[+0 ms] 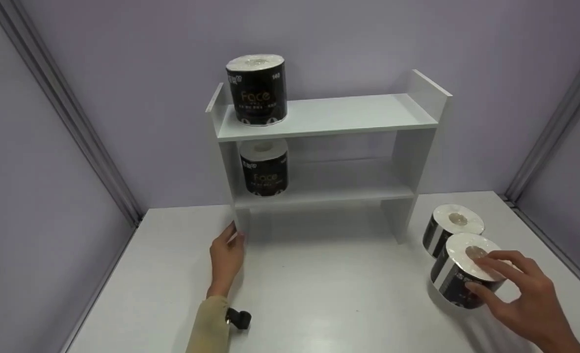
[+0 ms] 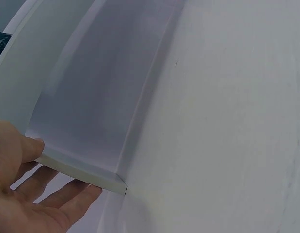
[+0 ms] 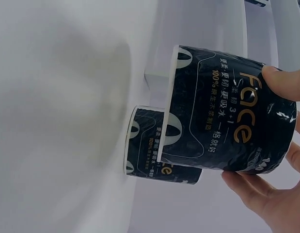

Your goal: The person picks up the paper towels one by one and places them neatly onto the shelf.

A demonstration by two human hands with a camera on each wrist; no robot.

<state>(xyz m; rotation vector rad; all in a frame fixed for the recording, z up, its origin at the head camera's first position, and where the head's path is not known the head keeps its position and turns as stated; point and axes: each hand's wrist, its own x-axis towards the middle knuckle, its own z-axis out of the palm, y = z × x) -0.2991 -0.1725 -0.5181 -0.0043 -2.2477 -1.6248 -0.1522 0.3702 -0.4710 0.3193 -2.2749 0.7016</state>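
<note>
My right hand (image 1: pixel 530 294) grips a black-wrapped toilet paper roll (image 3: pixel 227 111) between thumb and fingers. In the right wrist view the roll's base is raised off the table. Behind it, a second toilet paper roll (image 1: pixel 454 220) stands upright on the table, partly covered by the held one. My left hand (image 1: pixel 227 257) holds the lower left side panel of a white two-tier shelf (image 1: pixel 349 113). In the left wrist view the thumb lies on one face of the panel (image 2: pixel 82 174) and the fingers on the other.
One toilet paper roll (image 1: pixel 258 93) stands at the left end of the top shelf board. Directly below, another roll (image 1: pixel 265 169) stands on the lower board. The shelf stands on a white table (image 1: pixel 309 304) near the back wall, with side walls left and right.
</note>
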